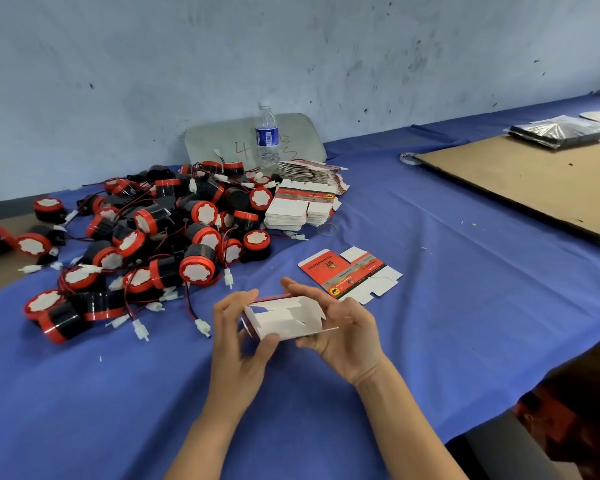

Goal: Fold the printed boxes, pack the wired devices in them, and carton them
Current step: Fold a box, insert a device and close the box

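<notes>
Head camera puts me early in the job, as I judge it: one printed box [284, 318] is half formed at lower centre of the frame, its white inside and end flaps open toward me. Both hands hold it just above the blue table cloth [465, 289]. My left hand [238, 329] grips its left end, thumb under the near edge and fingers [246, 296] curled over the far red side. My right hand [343, 329] clamps the right end the same way, fingers on top, thumb below. Just beyond, right of centre, a flat blank [350, 273] lies printed side up, and a stack of flat blanks [297, 207] waits at upper centre. The wired devices [153, 230] sit heaped at left, none boxed that I can see. No closed box or carton shows; a brown cardboard sheet [534, 183] lies flat at upper right. Nearly all the folding, packing and cartoning is left.
</notes>
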The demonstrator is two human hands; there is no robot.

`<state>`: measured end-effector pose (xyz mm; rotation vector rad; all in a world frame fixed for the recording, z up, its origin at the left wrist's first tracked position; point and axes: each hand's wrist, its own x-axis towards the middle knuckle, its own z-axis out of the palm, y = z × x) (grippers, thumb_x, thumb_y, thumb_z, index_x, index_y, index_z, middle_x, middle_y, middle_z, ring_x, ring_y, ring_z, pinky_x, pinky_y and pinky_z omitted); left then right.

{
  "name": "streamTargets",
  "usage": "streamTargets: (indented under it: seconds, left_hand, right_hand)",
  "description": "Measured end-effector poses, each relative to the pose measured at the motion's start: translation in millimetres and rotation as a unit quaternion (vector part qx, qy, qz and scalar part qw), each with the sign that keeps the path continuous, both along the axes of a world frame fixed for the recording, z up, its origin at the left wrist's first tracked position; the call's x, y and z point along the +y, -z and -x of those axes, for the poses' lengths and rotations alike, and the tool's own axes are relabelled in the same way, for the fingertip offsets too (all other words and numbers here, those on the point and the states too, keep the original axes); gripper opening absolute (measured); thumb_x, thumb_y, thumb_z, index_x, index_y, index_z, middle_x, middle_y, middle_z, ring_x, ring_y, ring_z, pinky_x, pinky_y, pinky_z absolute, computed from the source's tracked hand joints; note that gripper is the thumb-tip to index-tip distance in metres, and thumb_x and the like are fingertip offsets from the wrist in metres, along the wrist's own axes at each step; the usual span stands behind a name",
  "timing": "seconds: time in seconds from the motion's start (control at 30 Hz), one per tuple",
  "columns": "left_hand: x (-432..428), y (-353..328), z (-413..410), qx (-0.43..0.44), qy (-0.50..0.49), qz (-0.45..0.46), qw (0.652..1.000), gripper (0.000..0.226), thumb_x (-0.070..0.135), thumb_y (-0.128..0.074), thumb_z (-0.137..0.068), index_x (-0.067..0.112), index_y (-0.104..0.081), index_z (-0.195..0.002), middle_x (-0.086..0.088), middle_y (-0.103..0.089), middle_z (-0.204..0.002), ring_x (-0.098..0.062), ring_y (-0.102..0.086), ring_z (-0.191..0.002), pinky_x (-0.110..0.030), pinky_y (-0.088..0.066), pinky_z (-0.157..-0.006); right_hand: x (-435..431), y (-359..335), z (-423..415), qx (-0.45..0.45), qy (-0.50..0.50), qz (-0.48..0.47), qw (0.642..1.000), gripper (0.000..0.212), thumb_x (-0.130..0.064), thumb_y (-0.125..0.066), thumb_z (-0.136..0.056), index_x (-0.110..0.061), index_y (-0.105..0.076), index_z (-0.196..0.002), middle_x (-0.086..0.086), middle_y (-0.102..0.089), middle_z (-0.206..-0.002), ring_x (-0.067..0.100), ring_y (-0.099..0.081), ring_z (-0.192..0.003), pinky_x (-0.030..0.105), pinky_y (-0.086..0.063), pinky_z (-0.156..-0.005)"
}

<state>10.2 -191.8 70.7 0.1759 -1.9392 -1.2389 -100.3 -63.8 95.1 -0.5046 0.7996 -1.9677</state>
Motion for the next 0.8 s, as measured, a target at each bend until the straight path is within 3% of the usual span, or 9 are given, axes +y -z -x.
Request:
streamTargets:
  seconds: [0.13, 0.27, 0.37, 0.47, 0.57, 0.7, 0.8]
  left_hand:
    - [3, -4, 1, 0.013, -0.014, -0.052, 0.998, 0.050, 0.038, -0.052, -0.085, 0.037, -0.035, -0.132, 0.009, -0.042, -0.134, 0.007, -0.048, -0.120, -0.010, -0.048, -0.085]
    - [3, -6, 0, 0.007, -0.031, -0.063, 0.998, 0.051, 0.042, -0.045, -0.087, 0.056, -0.028, -0.134, 0.022, -0.043, -0.134, 0.009, -0.043, -0.122, -0.003, -0.038, -0.089]
    - [1, -6, -2, -0.009, -0.037, -0.074, 0.997, 0.049, 0.049, -0.039, -0.086, 0.068, -0.026, -0.128, 0.035, -0.041, -0.133, 0.004, -0.038, -0.130, -0.003, -0.032, -0.096]
    - [2, -6, -1, -0.027, -0.037, -0.072, 0.996, 0.047, 0.057, -0.036, -0.088, 0.064, -0.024, -0.133, 0.044, -0.036, -0.134, 0.012, -0.032, -0.132, 0.000, -0.027, -0.097]
    - [5, -5, -1, -0.023, -0.043, -0.045, 0.998, 0.052, 0.070, -0.031, -0.091, 0.046, -0.030, -0.137, 0.038, -0.036, -0.140, 0.006, -0.032, -0.135, -0.003, -0.027, -0.101]
    - [7, -6, 0, -0.038, -0.032, -0.063, 0.997, 0.041, 0.056, -0.036, -0.093, 0.046, -0.038, -0.132, 0.029, -0.041, -0.139, -0.002, -0.039, -0.134, -0.015, -0.034, -0.106]
    - [10, -8, 0, -0.036, -0.012, -0.082, 0.996, 0.043, 0.050, -0.044, -0.090, 0.039, -0.043, -0.131, 0.032, -0.046, -0.134, 0.000, -0.043, -0.130, -0.012, -0.039, -0.098]
  right_hand:
    - [-1, 0, -1, 0.032, -0.080, 0.021, 0.996, 0.074, -0.010, -0.046, -0.069, -0.005, -0.043, -0.143, 0.013, -0.050, -0.140, 0.035, -0.049, -0.126, 0.040, -0.052, -0.093]
    - [-1, 1, -3, 0.047, -0.103, 0.042, 0.993, 0.075, -0.009, -0.046, -0.072, -0.007, -0.038, -0.146, 0.009, -0.043, -0.140, 0.036, -0.043, -0.130, 0.043, -0.045, -0.101]
    - [0, 3, -2, 0.069, -0.101, 0.044, 0.992, 0.075, -0.012, -0.050, -0.075, -0.007, -0.034, -0.148, 0.002, -0.052, -0.134, 0.031, -0.046, -0.127, 0.043, -0.044, -0.102]
    - [-2, 5, -3, 0.106, -0.062, 0.021, 0.992, 0.071, -0.016, -0.056, -0.083, -0.010, -0.032, -0.149, -0.004, -0.050, -0.142, 0.020, -0.049, -0.129, 0.042, -0.047, -0.098]
    - [-6, 8, -3, 0.123, 0.025, -0.016, 0.992, 0.060, -0.023, -0.063, -0.085, -0.017, -0.045, -0.142, -0.005, -0.044, -0.148, 0.014, -0.054, -0.122, 0.040, -0.052, -0.086]
    - [-10, 9, -4, 0.148, 0.118, -0.051, 0.981, 0.043, -0.031, -0.067, -0.082, -0.032, -0.063, -0.125, -0.007, -0.060, -0.130, 0.011, -0.062, -0.109, 0.036, -0.057, -0.072]
    - [-11, 10, -7, 0.179, 0.182, -0.070, 0.964, 0.042, -0.035, -0.066, -0.079, -0.036, -0.064, -0.121, -0.006, -0.064, -0.123, 0.013, -0.062, -0.109, 0.036, -0.057, -0.064]
